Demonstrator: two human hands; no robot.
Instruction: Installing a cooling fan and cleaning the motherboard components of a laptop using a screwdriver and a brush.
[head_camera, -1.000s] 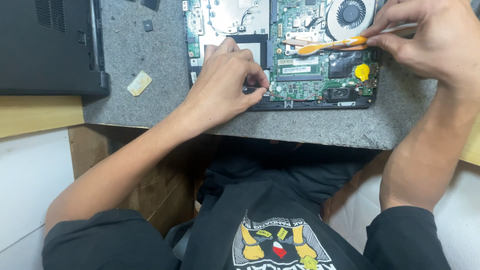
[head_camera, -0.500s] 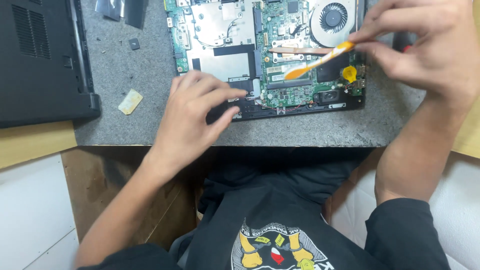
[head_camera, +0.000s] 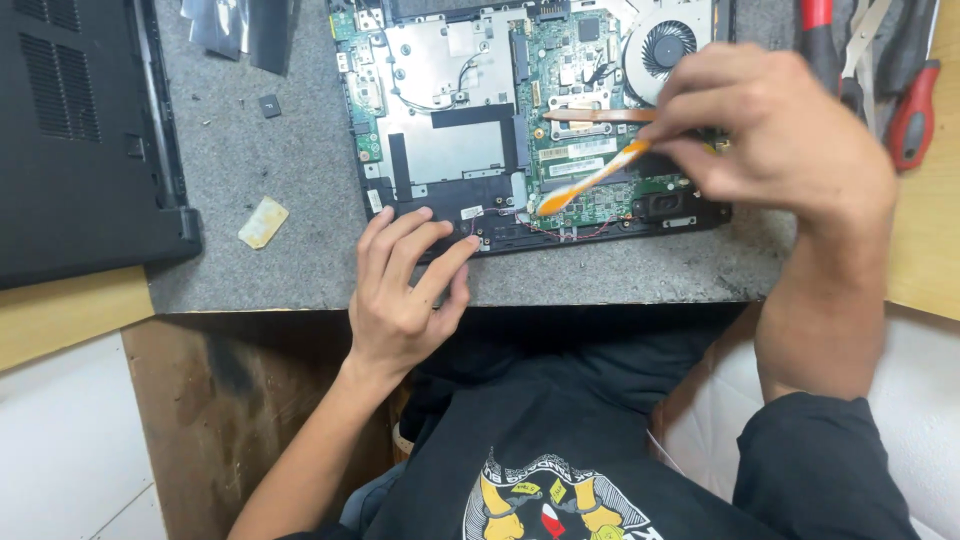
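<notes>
Left hand (head_camera: 405, 285): slid left, fingers loose on laptop board's (head_camera: 520, 120) near edge.
Right hand (head_camera: 775, 135): pinching orange pry tool (head_camera: 590, 180), tip lowered to board.

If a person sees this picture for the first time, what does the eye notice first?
First the opened laptop with its green board and round fan, top centre on the grey mat. Next, the right hand holds an orange tool over the board, while the left hand rests on the laptop's near edge.

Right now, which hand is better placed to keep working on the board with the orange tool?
Right hand: it holds the orange tool, tip on the laptop board. Left hand only braces the board's near edge.
</notes>
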